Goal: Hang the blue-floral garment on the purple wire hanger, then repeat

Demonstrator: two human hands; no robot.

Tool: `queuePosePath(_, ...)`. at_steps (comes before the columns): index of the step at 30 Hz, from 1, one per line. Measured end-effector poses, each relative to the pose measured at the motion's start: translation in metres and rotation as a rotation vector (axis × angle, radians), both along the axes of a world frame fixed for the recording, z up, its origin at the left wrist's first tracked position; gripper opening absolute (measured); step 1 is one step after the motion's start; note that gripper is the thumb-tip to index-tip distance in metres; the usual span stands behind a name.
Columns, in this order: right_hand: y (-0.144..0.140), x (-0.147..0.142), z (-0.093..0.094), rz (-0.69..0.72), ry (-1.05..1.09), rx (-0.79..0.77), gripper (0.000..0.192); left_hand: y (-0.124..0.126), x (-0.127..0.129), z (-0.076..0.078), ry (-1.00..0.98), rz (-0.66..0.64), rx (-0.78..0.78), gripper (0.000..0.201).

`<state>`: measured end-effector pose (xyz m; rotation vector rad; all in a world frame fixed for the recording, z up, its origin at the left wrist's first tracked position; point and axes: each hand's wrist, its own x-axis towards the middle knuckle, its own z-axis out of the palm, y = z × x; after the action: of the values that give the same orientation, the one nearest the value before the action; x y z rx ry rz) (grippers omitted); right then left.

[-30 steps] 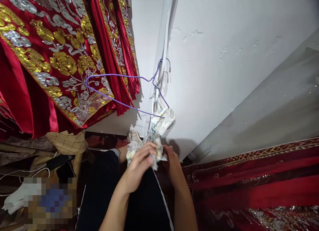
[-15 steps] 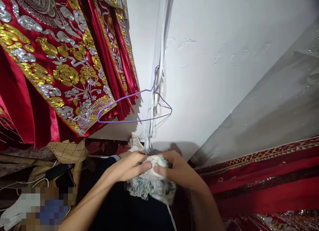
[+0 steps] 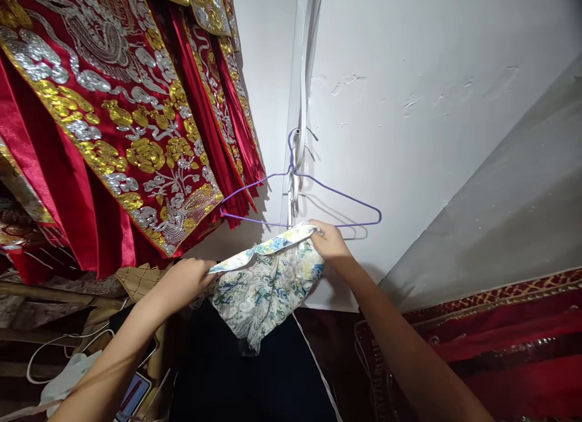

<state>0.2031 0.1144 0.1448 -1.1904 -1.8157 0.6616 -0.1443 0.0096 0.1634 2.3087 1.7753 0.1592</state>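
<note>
Since the earlier frames, a crumpled bundle of patterned cloth that was pressed between both hands low at the waist has been opened out and raised, and the hands have been drawn apart. Now the floral garment (image 3: 266, 282), white with blue, green and yellow print, is stretched by its upper edge between the two hands, the rest of it hanging in loose folds below. Its left end is pinched in the closed left hand (image 3: 188, 277), and its right end is gripped by the closed right hand (image 3: 330, 243), which is held higher, just under the bottom wire of the purple wire hanger (image 3: 300, 194). Whether the cloth actually touches the wire cannot be told.

The hanger is hooked on a pale vertical strip (image 3: 302, 76) that runs down the white wall (image 3: 431, 107), and its shadow is cast on the plaster behind it. To the left, red robes (image 3: 113, 119) embroidered in gold and silver are hung, their pleated hems reaching close to the hanger's left tip. At the lower right, a red patterned textile (image 3: 500, 337) is seen, and a white cable (image 3: 50, 355) is looped at the lower left.
</note>
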Motion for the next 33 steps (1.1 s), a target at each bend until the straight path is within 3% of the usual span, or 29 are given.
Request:
queuePosePath(2,-0.014,0.007,0.005,-0.006,-0.002,0.003,0.018,0.006,-0.001,-0.006,0.003,-0.026,0.038,0.034)
queuePosePath(5,-0.033,0.018,0.023,-0.006,-0.014,0.005,0.02,0.022,0.006,-0.005,-0.127,-0.102,0.229,0.026)
queuePosePath(11,-0.043,0.024,0.049,0.006,0.008,-0.072,0.021,0.058,0.039,0.032,-0.504,-0.113,0.583,0.011)
queuePosePath(15,-0.053,0.019,0.048,0.115,-0.006,-0.136,0.019,0.083,0.062,0.055,-0.541,-0.216,0.611,0.038)
queuePosePath(18,-0.06,0.026,0.044,0.02,0.004,-0.066,0.05,0.099,0.069,0.061,-0.407,-0.238,0.645,0.037)
queuePosePath(21,-0.053,0.048,0.041,-0.236,0.101,0.103,0.095,0.104,0.068,0.061,-0.338,-0.255,0.65,0.031)
queuePosePath(23,-0.042,0.067,0.043,-0.389,0.103,0.182,0.112,0.102,0.068,0.062,-0.304,-0.269,0.646,0.03)
queuePosePath(25,-0.031,0.084,0.05,-0.469,0.036,0.172,0.106,0.098,0.067,0.065,-0.275,-0.276,0.654,0.029)
queuePosePath(27,-0.026,0.098,0.064,-0.428,-0.056,0.107,0.073,0.095,0.063,0.071,-0.269,-0.255,0.694,0.028)
queuePosePath(29,-0.028,0.11,0.082,-0.252,-0.133,0.002,0.044,0.093,0.057,0.077,-0.299,-0.183,0.767,0.027)
queuePosePath(30,-0.031,0.115,0.09,-0.132,-0.157,-0.082,0.038,0.092,0.054,0.079,-0.325,-0.138,0.792,0.027)
queuePosePath(33,-0.04,0.12,0.103,0.144,-0.053,-0.364,0.039,0.089,0.045,0.083,-0.437,0.001,0.77,0.031)
